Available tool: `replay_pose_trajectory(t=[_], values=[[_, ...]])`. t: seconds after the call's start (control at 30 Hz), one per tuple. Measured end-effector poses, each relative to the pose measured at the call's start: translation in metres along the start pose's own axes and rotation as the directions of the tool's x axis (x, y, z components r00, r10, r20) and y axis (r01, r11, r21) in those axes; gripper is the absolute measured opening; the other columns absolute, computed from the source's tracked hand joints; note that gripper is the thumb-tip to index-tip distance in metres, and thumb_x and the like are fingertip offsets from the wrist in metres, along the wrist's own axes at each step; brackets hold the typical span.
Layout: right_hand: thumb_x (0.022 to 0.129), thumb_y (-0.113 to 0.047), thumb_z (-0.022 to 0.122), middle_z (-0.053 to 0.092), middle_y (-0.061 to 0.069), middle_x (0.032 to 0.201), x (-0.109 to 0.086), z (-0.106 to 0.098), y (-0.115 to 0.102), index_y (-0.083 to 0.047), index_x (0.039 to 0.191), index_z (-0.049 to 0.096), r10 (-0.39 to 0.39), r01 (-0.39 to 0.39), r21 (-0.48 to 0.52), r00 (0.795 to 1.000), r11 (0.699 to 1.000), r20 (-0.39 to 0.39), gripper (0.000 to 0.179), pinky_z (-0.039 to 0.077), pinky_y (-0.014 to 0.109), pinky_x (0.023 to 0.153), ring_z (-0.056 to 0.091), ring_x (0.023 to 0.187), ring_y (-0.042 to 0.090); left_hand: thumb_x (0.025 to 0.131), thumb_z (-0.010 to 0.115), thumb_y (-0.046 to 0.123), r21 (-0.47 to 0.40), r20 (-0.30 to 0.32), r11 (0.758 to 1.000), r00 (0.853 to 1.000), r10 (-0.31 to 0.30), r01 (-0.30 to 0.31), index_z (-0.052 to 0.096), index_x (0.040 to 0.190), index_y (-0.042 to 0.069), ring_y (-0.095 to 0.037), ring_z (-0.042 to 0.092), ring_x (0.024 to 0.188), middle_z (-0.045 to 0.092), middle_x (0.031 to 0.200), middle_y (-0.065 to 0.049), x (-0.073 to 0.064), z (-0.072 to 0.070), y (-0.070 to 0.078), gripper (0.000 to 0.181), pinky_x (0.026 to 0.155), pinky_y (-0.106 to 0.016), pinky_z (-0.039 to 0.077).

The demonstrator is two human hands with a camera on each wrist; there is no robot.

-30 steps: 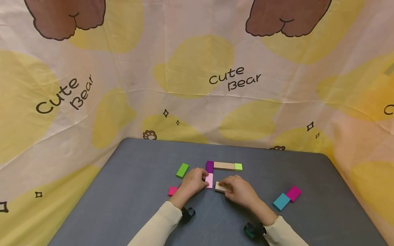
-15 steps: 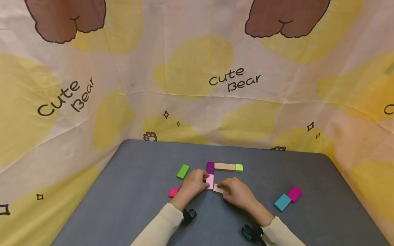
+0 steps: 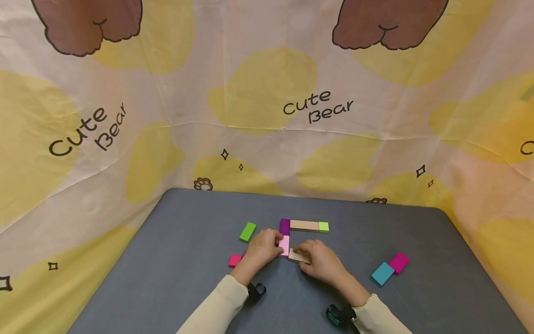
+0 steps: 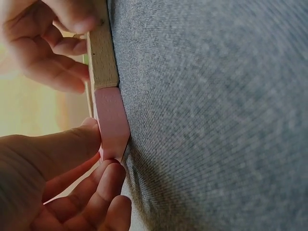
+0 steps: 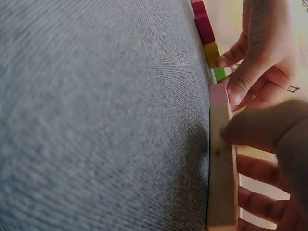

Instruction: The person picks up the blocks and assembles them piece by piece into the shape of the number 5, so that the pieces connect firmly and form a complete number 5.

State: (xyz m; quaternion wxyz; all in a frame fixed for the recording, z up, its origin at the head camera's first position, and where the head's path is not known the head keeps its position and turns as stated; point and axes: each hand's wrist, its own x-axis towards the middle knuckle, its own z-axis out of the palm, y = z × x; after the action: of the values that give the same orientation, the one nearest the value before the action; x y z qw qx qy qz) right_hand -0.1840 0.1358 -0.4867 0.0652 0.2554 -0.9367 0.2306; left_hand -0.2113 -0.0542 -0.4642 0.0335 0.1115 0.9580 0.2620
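Observation:
My left hand [image 3: 262, 248] holds the pink block [image 3: 284, 246] between thumb and fingers. In the left wrist view, the thumb lies along one side of that pink block [image 4: 111, 115] and fingertips touch its end. With my right hand [image 3: 325, 262] I pinch a plain wooden block [image 3: 297, 256] flat on the table. Its end meets the pink block's near end in both wrist views; the thumb presses this wooden block [image 5: 222, 178] from the near side. Behind the pink block comes a purple block [image 3: 285, 227], then a tan block [image 3: 304, 226] and a lime block [image 3: 323, 227] in a row.
On the grey table [image 3: 200, 297], a green block [image 3: 248, 232] and a hot-pink block [image 3: 234, 260] lie left. A yellow block [image 5: 211, 54] shows in the right wrist view. Right of my hands lie touching teal [image 3: 382, 273] and magenta [image 3: 399, 263] blocks. A printed cloth [image 3: 267, 102] hangs behind.
My right hand has slid the wooden block a little left, closing the gap to the pink block. The left hand has stayed at the pink block.

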Motion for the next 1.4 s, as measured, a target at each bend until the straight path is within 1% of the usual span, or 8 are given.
replay_pose_trajectory(t=[0.2, 0.37, 0.47, 0.67, 0.83, 0.93, 1.2, 1.4], values=[[0.076, -0.031, 0.077, 0.067, -0.003, 0.102, -0.004, -0.003, -0.001, -0.018, 0.110, 0.070, -0.023, 0.023, 0.013, 0.998, 1.000, -0.065, 0.037, 0.048, 0.035, 0.077, 0.056, 0.091, 0.015, 0.077, 0.080, 0.016, 0.007, 0.010, 1.000, 1.000, -0.003, 0.003, 0.073, 0.103, 0.008, -0.015, 0.056, 0.073, 0.068, 0.086, -0.004, 0.001, 0.001, 0.000, 0.028, 0.068, -0.034, 0.050], [0.075, -0.034, 0.078, 0.066, -0.004, 0.107, -0.005, -0.010, -0.002, -0.018, 0.113, 0.068, -0.017, 0.019, 0.023, 0.997, 1.000, -0.078, 0.042, 0.049, 0.037, 0.078, 0.057, 0.095, 0.016, 0.077, 0.080, 0.016, 0.004, 0.014, 1.000, 1.000, -0.009, 0.009, 0.073, 0.105, 0.008, -0.015, 0.057, 0.075, 0.069, 0.088, -0.004, 0.002, 0.001, -0.001, 0.029, 0.071, -0.035, 0.052], [0.074, -0.034, 0.079, 0.066, -0.004, 0.107, -0.006, -0.016, -0.002, -0.020, 0.114, 0.068, 0.003, 0.000, 0.032, 0.997, 0.999, -0.075, 0.044, 0.050, 0.038, 0.078, 0.057, 0.096, 0.016, 0.078, 0.079, 0.017, 0.000, 0.017, 1.000, 1.000, -0.017, 0.017, 0.073, 0.106, 0.008, -0.016, 0.059, 0.077, 0.071, 0.091, -0.005, 0.002, 0.001, -0.001, 0.030, 0.074, -0.036, 0.053], [0.075, -0.035, 0.079, 0.065, -0.005, 0.110, -0.013, -0.025, 0.003, -0.022, 0.116, 0.068, 0.065, -0.062, 0.048, 0.996, 0.997, -0.065, 0.044, 0.051, 0.042, 0.084, 0.057, 0.104, 0.019, 0.078, 0.079, 0.016, -0.023, 0.026, 0.999, 0.999, -0.028, 0.028, 0.073, 0.107, 0.007, -0.016, 0.059, 0.079, 0.071, 0.094, -0.006, 0.002, 0.001, -0.001, 0.031, 0.077, -0.037, 0.053], [0.077, -0.036, 0.077, 0.065, -0.003, 0.115, -0.020, -0.033, 0.009, -0.022, 0.117, 0.068, 0.104, -0.102, 0.035, 0.993, 0.994, -0.060, 0.043, 0.051, 0.046, 0.084, 0.057, 0.107, 0.023, 0.079, 0.078, 0.015, -0.033, 0.024, 0.999, 0.999, -0.025, 0.026, 0.073, 0.108, 0.007, -0.017, 0.059, 0.080, 0.071, 0.096, -0.006, 0.002, 0.001, -0.001, 0.031, 0.077, -0.038, 0.054], [0.077, -0.036, 0.077, 0.066, -0.001, 0.114, -0.025, -0.039, 0.014, -0.020, 0.116, 0.068, 0.121, -0.120, 0.017, 0.990, 0.993, -0.071, 0.042, 0.051, 0.048, 0.085, 0.058, 0.108, 0.025, 0.079, 0.078, 0.015, -0.033, 0.028, 0.999, 0.999, -0.032, 0.033, 0.073, 0.109, 0.007, -0.016, 0.058, 0.080, 0.071, 0.096, -0.006, 0.002, 0.002, -0.001, 0.031, 0.077, -0.038, 0.053], [0.075, -0.034, 0.079, 0.067, 0.000, 0.111, -0.041, -0.051, 0.030, -0.019, 0.114, 0.068, 0.151, -0.153, -0.012, 0.982, 0.988, -0.112, 0.043, 0.052, 0.049, 0.081, 0.058, 0.108, 0.027, 0.079, 0.078, 0.016, -0.023, 0.040, 0.999, 0.998, -0.044, 0.045, 0.073, 0.110, 0.008, -0.016, 0.056, 0.077, 0.071, 0.095, -0.006, 0.002, 0.002, 0.000, 0.032, 0.074, -0.035, 0.053], [0.076, -0.031, 0.079, 0.066, 0.001, 0.113, -0.053, -0.060, 0.042, -0.020, 0.114, 0.068, 0.174, -0.179, -0.031, 0.976, 0.983, -0.128, 0.042, 0.051, 0.045, 0.073, 0.059, 0.101, 0.026, 0.079, 0.078, 0.016, -0.019, 0.044, 0.999, 0.998, -0.044, 0.045, 0.073, 0.109, 0.008, -0.015, 0.055, 0.076, 0.071, 0.095, -0.005, 0.001, 0.001, 0.001, 0.031, 0.072, -0.035, 0.052]])
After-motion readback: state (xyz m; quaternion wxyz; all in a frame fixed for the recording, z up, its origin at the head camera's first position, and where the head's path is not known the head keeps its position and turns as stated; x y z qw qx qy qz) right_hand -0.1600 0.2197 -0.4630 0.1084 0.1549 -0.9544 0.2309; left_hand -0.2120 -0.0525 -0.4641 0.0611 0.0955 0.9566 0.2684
